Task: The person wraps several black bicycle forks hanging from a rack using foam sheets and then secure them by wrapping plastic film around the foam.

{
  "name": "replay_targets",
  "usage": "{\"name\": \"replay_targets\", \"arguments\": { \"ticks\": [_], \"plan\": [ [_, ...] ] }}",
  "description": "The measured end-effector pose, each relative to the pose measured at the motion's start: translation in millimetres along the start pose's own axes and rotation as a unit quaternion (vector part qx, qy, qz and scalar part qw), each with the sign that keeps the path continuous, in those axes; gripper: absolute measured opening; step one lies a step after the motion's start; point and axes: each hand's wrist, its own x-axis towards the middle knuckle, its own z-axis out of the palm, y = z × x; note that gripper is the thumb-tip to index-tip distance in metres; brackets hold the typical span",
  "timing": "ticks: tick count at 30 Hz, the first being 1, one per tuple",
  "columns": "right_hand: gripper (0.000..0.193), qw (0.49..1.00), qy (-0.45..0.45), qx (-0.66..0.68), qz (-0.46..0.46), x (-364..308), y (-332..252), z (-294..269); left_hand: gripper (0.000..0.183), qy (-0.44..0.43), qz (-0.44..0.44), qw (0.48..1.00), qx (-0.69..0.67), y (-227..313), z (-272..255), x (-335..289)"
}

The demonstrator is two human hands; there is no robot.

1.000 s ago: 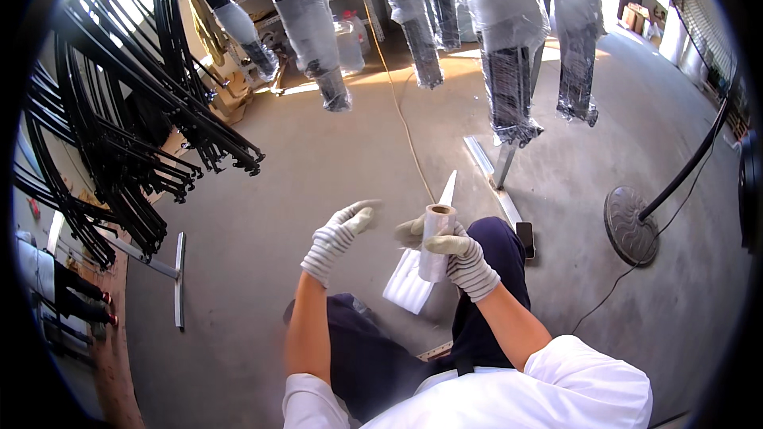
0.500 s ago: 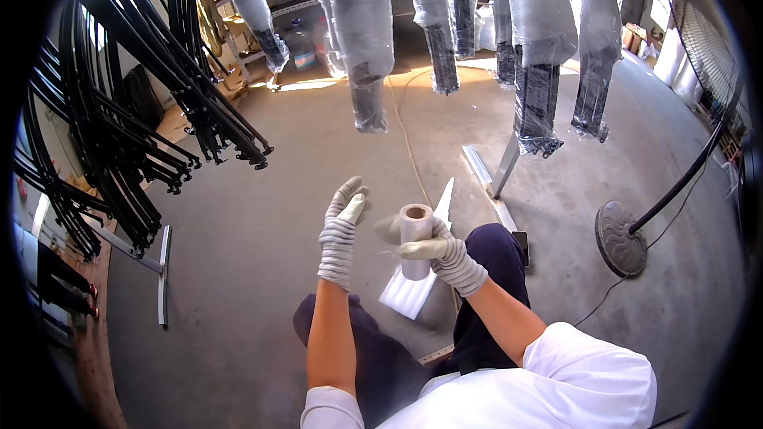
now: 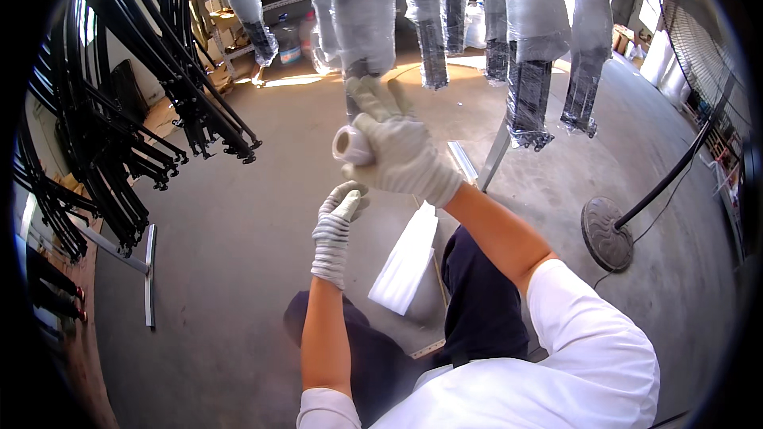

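Note:
My right hand (image 3: 397, 147), in a pale work glove, is raised in front of a hanging piece wrapped in clear film (image 3: 363, 24). It is closed on a roll of stretch film (image 3: 352, 145), whose cardboard core faces me; some fingers are smeared by motion and overlap the lower end of the wrapped piece. Just below the roll is my left hand (image 3: 340, 205), in a glove with a ribbed cuff. Its fingers are curled with the thumb against them, and whatever they may pinch is hidden. A white foam sheet (image 3: 405, 262) lies on the floor between my legs.
More film-wrapped black pieces (image 3: 534, 48) hang across the top. Bare black rods (image 3: 151, 95) hang at the left beside a metal stand foot (image 3: 150, 274). At the right stands a fan with a round base (image 3: 608, 232). Another person's legs (image 3: 56, 282) show at the far left.
My right hand has lifted the film roll up and left from near my knee to the hanging wrapped piece, tilting it. My left hand has stayed low, its fingers more curled.

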Motion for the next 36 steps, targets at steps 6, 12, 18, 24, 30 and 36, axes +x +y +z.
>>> {"name": "replay_targets", "arguments": {
  "ticks": [6,12,18,24,30,36],
  "plan": [
    [0.045,0.953,-0.033,0.293,0.073,-22,-9,18,0.024,0.080,0.056,0.995,0.000,1,3,-9],
    [0.032,0.586,-0.040,0.751,0.302,-67,-9,49,0.026,0.029,0.043,0.998,-0.033,1,-11,-2],
    [0.026,0.536,-0.056,0.753,0.379,-119,-10,36,0.028,0.013,0.023,0.999,0.028,-6,-35,-16],
    [0.031,0.488,-0.086,0.773,0.397,-168,-18,47,0.026,0.084,-0.066,0.989,0.103,-10,-74,-44],
    [0.028,0.468,-0.075,0.794,0.379,-182,-38,40,0.026,0.101,-0.196,0.946,0.239,-42,-116,-60],
    [0.043,0.552,0.024,0.719,0.422,-189,-38,49,0.024,0.071,-0.272,0.926,0.252,-39,-109,-76]
  ]
}}
